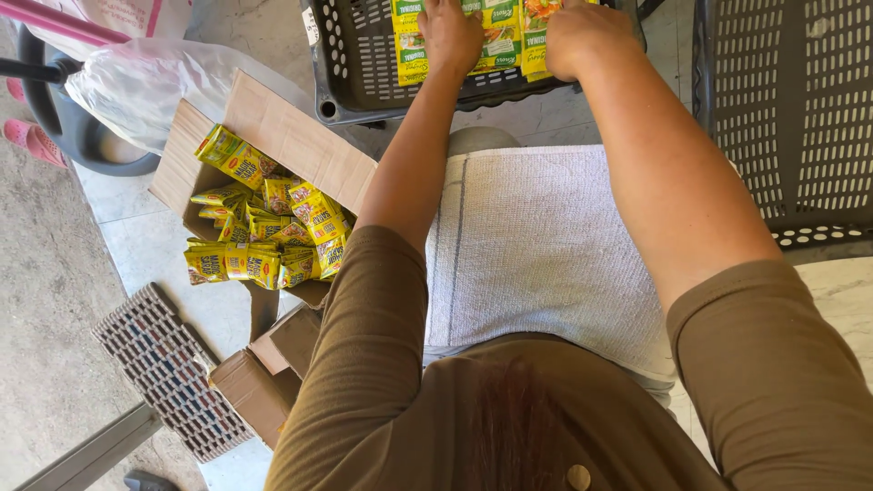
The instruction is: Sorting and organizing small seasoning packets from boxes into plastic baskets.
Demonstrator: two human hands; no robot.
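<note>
Sunlit pale stone floor (pixel 136 245)

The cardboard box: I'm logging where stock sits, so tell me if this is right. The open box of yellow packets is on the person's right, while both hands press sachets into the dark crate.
Not quite. The head view shows the cardboard box on the person's left. The rest holds: left hand and right hand rest on sachets in the dark crate.

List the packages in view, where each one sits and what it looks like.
Green-yellow sachets: flat, in the dark crate at top, under left hand and right hand.
Yellow packets: small, red-marked, heaped in the open cardboard box, left.
White plastic bag: crumpled, upper left.
</note>
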